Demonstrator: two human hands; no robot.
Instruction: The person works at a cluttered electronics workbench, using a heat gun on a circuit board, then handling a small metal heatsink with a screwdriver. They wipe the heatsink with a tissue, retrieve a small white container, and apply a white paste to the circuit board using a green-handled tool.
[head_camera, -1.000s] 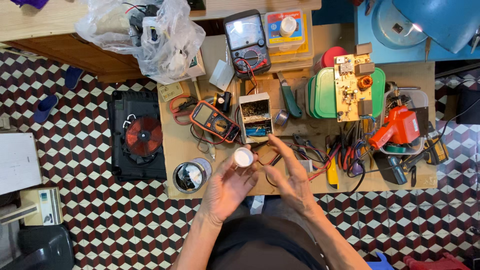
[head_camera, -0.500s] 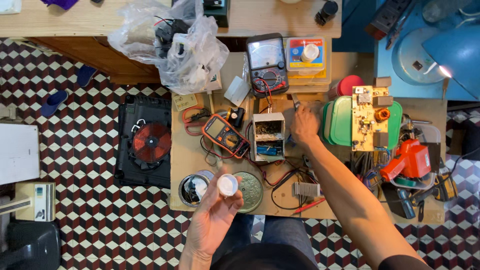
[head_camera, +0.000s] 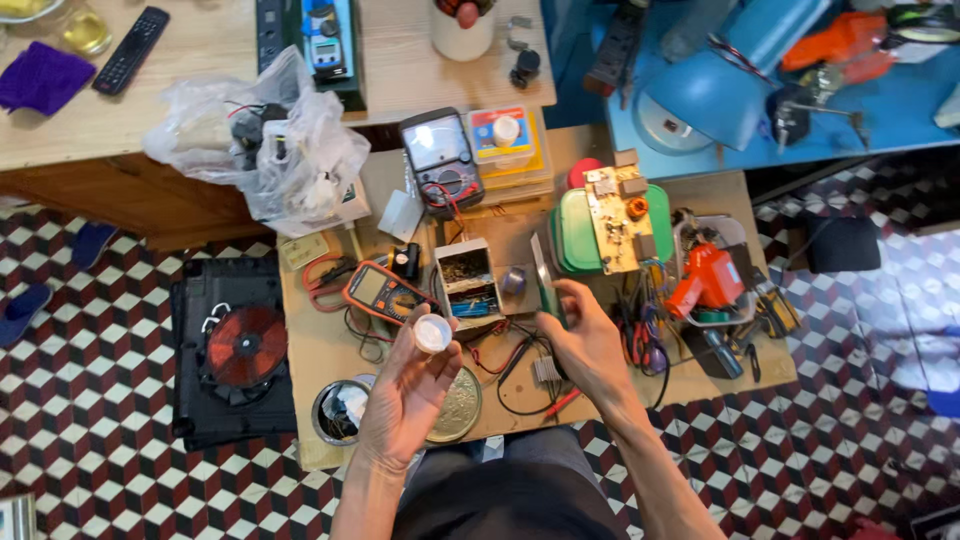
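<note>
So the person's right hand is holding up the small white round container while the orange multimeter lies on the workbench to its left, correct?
Not quite: the head view shows the left hand holding up the small white round container, not the right. The right hand is beside it, gripping a slim dark tool. The orange multimeter does lie on the workbench to the container's left.

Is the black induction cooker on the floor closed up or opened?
Opened. The induction cooker has no top plate: its round copper-red coil lies bare inside the black housing, on the tiled floor left of the workbench.

Checkered red, white and black tile floor (head_camera: 90, 420), low wooden worktable (head_camera: 330, 340), pale wooden desk (head_camera: 200, 90), blue table (head_camera: 880, 110)
</note>
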